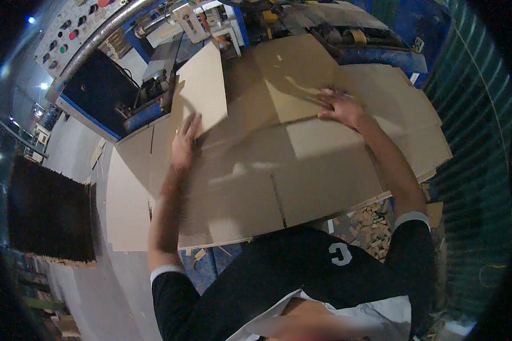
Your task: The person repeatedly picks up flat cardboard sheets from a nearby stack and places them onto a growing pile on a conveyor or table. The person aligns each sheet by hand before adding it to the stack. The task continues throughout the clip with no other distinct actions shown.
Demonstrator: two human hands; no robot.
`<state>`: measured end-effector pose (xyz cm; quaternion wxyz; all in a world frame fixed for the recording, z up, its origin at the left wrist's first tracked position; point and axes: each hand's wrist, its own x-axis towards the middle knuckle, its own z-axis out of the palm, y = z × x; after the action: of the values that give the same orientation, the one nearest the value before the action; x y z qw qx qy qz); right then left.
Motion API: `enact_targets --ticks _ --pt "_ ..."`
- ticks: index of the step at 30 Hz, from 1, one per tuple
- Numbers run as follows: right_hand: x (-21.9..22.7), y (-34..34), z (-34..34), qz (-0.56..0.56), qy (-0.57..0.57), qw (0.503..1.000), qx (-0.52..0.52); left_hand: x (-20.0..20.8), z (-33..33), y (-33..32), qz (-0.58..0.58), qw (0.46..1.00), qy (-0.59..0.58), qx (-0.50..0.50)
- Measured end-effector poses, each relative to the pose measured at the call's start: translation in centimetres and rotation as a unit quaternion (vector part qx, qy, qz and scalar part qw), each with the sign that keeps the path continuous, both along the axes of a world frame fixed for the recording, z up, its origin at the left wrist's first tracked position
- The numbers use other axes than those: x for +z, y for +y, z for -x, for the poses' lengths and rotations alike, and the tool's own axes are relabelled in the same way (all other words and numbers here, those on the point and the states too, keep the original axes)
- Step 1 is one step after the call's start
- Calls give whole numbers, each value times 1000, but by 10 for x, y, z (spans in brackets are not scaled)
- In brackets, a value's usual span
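Resting on cardboard (324, 176) beside machinery (375, 59), right hand (345, 109) spread, grip of left hand (185, 142) unclear

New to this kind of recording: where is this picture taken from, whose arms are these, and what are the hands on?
There is no robot here. A wide fisheye camera on a person's head looks down, which is why straight edges bend; the arms are the wearer's own. Large cardboard sheets lie spread in front of the body. The left hand is at a pale cardboard section; whether it grips is unclear. The right hand, fingers spread, rests at the edge of a browner section. Beyond the cardboard stands blue machinery, with a button panel at upper left.
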<state>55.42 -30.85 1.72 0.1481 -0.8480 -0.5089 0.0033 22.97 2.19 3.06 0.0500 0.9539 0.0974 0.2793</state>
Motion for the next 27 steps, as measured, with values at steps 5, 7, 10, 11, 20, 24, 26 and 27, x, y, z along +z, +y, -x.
enact_targets --ticks 5,7,10,11,20,24,26,27 --pt "-11 42 -1 -21 -151 988 -32 2 -45 20 -13 988 -37 150" --pt "-5 24 18 25 -143 987 -64 3 -29 17 -32 987 -41 155" --pt "6 -46 51 5 -87 994 -73 -4 46 12 -48 984 -139 103" --pt "8 -79 60 -79 -91 991 -60 -6 87 14 103 957 -31 269" --pt "-53 -237 106 -83 -130 853 -499 -99 329 20 370 699 -248 559" --pt "-68 -227 90 -165 -168 829 -508 -91 303 32 277 694 -266 609" --pt "-67 -222 81 -186 -191 808 -526 -71 293 24 302 677 -304 598" --pt "-66 -220 78 -184 -203 803 -530 -56 292 17 320 671 -340 576"
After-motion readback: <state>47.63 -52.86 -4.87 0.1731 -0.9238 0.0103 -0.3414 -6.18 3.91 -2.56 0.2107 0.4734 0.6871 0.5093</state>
